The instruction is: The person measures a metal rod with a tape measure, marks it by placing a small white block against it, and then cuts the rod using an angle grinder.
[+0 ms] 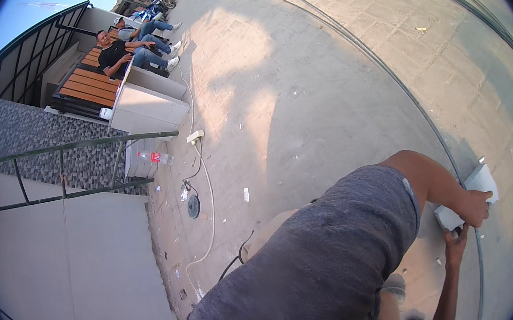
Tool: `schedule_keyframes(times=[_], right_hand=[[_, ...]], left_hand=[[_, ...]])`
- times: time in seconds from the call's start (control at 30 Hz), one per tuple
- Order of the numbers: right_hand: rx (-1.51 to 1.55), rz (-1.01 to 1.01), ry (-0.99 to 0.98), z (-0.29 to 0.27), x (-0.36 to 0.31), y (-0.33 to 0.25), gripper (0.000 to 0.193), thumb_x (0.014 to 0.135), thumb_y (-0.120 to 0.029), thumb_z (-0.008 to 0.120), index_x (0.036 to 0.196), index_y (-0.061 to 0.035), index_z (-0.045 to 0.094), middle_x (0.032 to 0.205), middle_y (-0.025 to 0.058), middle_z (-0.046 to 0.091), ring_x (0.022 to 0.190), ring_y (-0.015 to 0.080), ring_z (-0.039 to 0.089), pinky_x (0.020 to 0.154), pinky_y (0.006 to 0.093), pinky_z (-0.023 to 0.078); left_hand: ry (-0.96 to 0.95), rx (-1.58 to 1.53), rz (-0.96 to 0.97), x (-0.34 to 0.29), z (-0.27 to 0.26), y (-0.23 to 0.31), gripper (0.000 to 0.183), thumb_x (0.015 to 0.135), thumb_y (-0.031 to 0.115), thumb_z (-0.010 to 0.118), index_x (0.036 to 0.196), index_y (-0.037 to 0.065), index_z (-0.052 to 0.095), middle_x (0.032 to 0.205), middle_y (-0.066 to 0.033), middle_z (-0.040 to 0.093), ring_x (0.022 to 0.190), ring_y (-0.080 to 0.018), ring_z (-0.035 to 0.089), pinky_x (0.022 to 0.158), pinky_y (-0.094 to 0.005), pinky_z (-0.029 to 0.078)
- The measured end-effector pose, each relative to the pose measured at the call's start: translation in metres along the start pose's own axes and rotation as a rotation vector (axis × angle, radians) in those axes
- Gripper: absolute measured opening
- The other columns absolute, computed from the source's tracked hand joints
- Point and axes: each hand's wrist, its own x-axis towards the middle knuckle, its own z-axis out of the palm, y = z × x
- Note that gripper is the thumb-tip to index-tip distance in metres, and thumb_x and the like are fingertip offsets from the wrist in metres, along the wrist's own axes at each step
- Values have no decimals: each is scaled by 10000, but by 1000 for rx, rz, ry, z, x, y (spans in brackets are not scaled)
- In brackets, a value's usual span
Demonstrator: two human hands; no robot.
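A pale white-grey block (pixel 481 181), its kind unclear, lies on the paving at the far right; my forearm and hand cover its middle. My left arm, in a grey short sleeve, reaches across to it. My left hand (pixel 476 208) is closed in a fist against the block, and what it may hold is hidden. Below it my right hand (pixel 455 250) comes up from the lower edge. Its thumb and fingers close at the block's near edge, around a small dark patch that I cannot make out.
A dark cable (pixel 379 67) curves along the paving past the block. To the left are a white power strip (pixel 195 137), a plastic bottle (pixel 156 158), a dark round disc (pixel 193 206) and a green metal frame (pixel 65 147). Two people sit on a wooden bench (pixel 85 85).
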Motion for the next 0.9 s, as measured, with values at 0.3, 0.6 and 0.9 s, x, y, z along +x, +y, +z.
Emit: schedule_keyframes(times=[0.3, 0.6, 0.9], right_hand=[[-33, -89, 6, -3, 13, 19, 889, 819, -170, 718, 1520, 24, 207, 1397, 227, 447, 1216, 316, 483, 1048, 405, 366], [-10, -65, 16, 2, 3, 0, 859, 812, -111, 712, 1512, 18, 232, 1294, 190, 500, 1161, 303, 501, 1021, 405, 379], [-115, -53, 51, -2, 6, 9, 877, 814, -138, 729, 1512, 21, 224, 1409, 250, 445, 1226, 342, 499, 1039, 421, 383]], left_hand=[[56, -303, -315, 19, 36, -2, 144, 776, 303, 713, 866, 196, 747, 978, -39, 656, 948, -218, 636, 847, -460, 363], [63, -283, -333, 19, 39, 9, 138, 761, 257, 707, 867, 180, 752, 970, -69, 675, 941, -229, 647, 862, -468, 360], [15, -290, -300, 12, 31, 2, 145, 762, 243, 709, 888, 186, 753, 985, -70, 683, 948, -231, 653, 883, -481, 360]])
